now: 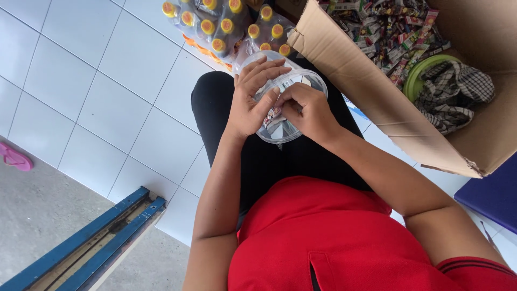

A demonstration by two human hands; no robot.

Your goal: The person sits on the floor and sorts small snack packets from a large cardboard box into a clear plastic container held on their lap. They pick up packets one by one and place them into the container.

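A person in a red shirt [334, 242] sits with a clear plastic jar [285, 102] lying on their lap, on black trousers [269, 156]. The left hand [253, 97] wraps around the jar from the side, with the fingers spread over the top of it and the thumb lying across the front. The right hand [307, 110] is bent at the jar's open mouth, and its fingertips are pinched together on something small there; it is too tiny to tell what it is. The two hands touch each other at the jar. Just beside the right arm stands an open cardboard box [377, 102]. Inside it are lots of small colourful wrapped sweets [388, 32], a green lid [420, 75] and a checked cloth [452, 91]. In front of the knees is a pack of bottles with yellow caps [221, 27], wrapped in clear plastic. The floor is made of white tiles [107, 91]. A pink sandal [13, 157] lies far off to the left, and a blue metal rail [86, 242] runs along the floor's edge.
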